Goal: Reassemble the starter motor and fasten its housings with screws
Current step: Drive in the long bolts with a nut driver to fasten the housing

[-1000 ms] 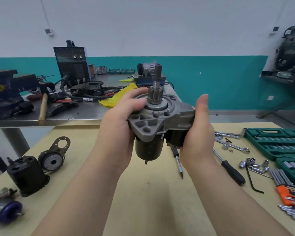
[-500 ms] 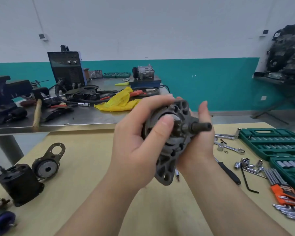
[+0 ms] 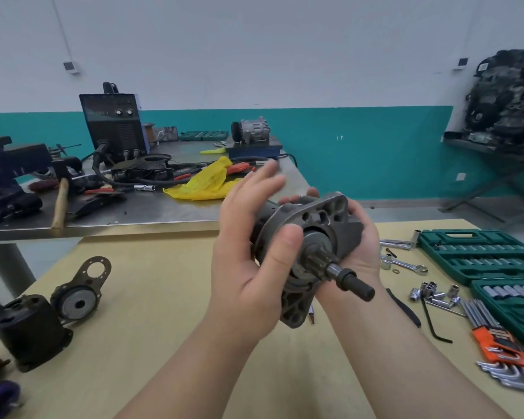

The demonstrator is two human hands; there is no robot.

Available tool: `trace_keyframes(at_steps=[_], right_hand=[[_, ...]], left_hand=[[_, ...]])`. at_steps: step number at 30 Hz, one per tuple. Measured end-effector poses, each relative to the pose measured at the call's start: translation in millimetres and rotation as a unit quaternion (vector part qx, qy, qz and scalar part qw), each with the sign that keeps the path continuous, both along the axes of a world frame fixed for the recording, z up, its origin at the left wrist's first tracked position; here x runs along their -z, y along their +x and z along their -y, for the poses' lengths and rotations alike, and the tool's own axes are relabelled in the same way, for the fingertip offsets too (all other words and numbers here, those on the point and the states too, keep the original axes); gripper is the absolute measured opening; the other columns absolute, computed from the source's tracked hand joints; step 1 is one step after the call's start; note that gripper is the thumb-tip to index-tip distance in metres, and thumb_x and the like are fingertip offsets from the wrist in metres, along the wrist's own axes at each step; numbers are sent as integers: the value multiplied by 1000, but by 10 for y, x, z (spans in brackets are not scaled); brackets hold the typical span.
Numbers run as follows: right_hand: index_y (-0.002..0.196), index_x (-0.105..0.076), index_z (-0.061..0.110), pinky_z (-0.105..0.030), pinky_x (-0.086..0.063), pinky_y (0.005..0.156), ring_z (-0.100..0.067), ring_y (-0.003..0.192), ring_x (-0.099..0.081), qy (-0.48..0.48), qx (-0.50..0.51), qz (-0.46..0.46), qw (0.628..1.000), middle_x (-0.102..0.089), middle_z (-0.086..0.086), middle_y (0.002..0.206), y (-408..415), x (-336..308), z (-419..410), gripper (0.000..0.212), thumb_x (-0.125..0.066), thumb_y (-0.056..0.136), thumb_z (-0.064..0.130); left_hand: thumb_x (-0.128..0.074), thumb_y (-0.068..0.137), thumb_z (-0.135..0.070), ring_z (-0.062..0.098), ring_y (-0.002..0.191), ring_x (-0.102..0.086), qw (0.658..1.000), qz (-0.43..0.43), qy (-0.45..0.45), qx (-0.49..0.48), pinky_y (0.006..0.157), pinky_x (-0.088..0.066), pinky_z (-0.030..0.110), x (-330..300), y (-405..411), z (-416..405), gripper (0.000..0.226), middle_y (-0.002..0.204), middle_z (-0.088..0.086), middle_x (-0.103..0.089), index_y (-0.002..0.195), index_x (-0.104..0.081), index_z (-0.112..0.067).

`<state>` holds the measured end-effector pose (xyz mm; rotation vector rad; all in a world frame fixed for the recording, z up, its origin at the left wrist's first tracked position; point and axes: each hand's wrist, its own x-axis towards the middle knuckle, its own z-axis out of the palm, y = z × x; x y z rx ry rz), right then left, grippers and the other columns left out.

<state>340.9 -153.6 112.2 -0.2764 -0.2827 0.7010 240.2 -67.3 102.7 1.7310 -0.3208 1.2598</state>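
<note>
A: Start at the left edge. What lies on the wooden table [image 3: 152,343]?

B: A purple-ended part [image 3: 0,397], cut off by the frame, then a black motor casing [image 3: 28,331] standing upright, and just beside it a flanged end cover [image 3: 80,294] lying flat. Behind them is a steel bench [image 3: 152,211] with a vise [image 3: 3,170], a wooden-handled hammer [image 3: 59,204], a black welding machine [image 3: 114,125], cables and a yellow bag [image 3: 206,182].

A: And the starter motor itself?

B: The starter motor [image 3: 312,252] is held up over the middle of the table, tilted so its shaft points down and to the right, toward the camera. The left hand [image 3: 248,267] lies against its left side: the thumb presses the front flange, and the fingers are straight and blurred, not wrapped round it. The right hand [image 3: 360,246] cups the housing from behind and below, fingers curled round it.

A: What do the hands hide?

B: Most of the motor's body; only the flange, pinion and shaft show clearly. A screwdriver [image 3: 406,309] on the table passes behind the right forearm, so only part of it shows.

A: Further right?

B: A ring spanner [image 3: 406,264], loose sockets [image 3: 433,293], a black hex key [image 3: 433,325], an orange-holdered hex key set [image 3: 502,352] and a green socket case [image 3: 478,252], cut off at the edge. The dark engine [image 3: 508,98] on the far stand is blurred.
</note>
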Motion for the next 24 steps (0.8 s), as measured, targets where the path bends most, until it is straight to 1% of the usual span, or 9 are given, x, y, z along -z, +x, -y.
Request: trace_keyframes(at_steps=[2, 4, 6, 8, 9, 11, 13, 18, 24], right_hand=[[96, -68, 10, -47, -65, 79, -37, 84, -74, -6, 14, -12, 1000, -71, -20, 96, 15, -103, -13, 26, -72, 76, 27], [98, -67, 13, -47, -63, 83, -36, 89, -72, -13, 31, 11, 999, -69, -17, 97, 13, -119, 18, 23, -70, 79, 26], [98, -67, 15, -46, -62, 84, -34, 90, -70, -18, 45, 37, 998, -68, -14, 96, -2, -141, 36, 22, -70, 77, 23], [97, -68, 15, -45, -60, 86, -32, 90, -69, -13, 51, 40, 998, -67, -13, 97, -10, -185, 46, 24, -71, 74, 20], [98, -68, 15, -45, -58, 88, -32, 92, -67, -12, 52, 42, 998, -66, -13, 100, -11, -201, 47, 26, -71, 73, 19], [103, -67, 15, -46, -55, 92, -32, 96, -65, -7, 50, 62, 997, -64, -13, 103, -28, -215, 61, 29, -69, 73, 18], [107, -65, 14, -48, -54, 96, -33, 100, -63, 5, 42, 105, 994, -65, -13, 103, -46, -206, 84, 33, -67, 75, 15], [124, -61, 8, -53, -54, 106, -35, 115, -62, 29, 15, 219, 975, -64, -14, 113, -112, -217, 90, 46, -60, 78, 10], [156, -46, 16, -56, -45, 116, -37, 140, -51, 9, -16, 311, 950, -47, -23, 155, -66, -217, 134, 69, -51, 88, 8]], left_hand=[[-52, 102, -43, 12, 152, -38, 994, -27, -107, 22, 118, -43, 45, 17, 37, 54, 49, 158, -9, -48, 149, -51, -30], [-54, 95, -58, -8, 137, -50, 965, -58, -252, 37, 107, -51, 32, -32, 61, 98, 47, 145, -22, -58, 142, -54, -49], [-61, 90, -65, -1, 117, -69, 906, -109, -397, 94, 91, -61, 33, -85, 65, 121, 45, 126, -21, -72, 133, -63, -49], [-65, 91, -65, 21, 105, -78, 834, -181, -488, 184, 77, -64, 40, -127, 53, 106, 38, 117, -2, -80, 114, -79, -37], [-63, 93, -64, 26, 104, -78, 801, -223, -503, 236, 75, -64, 41, -150, 41, 100, 42, 116, 5, -80, 108, -83, -31], [-65, 92, -65, 29, 104, -78, 742, -289, -510, 325, 77, -63, 40, -181, 32, 50, 54, 122, 10, -77, 117, -81, -20], [-72, 87, -64, 29, 100, -77, 705, -330, -511, 364, 81, -62, 40, -225, 25, -9, 56, 121, 8, -77, 119, -80, -18], [-79, 84, -58, 31, 102, -78, 747, -320, -478, 333, 87, -62, 45, -260, -30, -118, 48, 122, 11, -78, 115, -82, -21], [-70, 91, -57, 29, 109, -77, 818, -300, -396, 291, 82, -63, 45, -362, -108, -158, 42, 126, 9, -76, 121, -79, -30]])
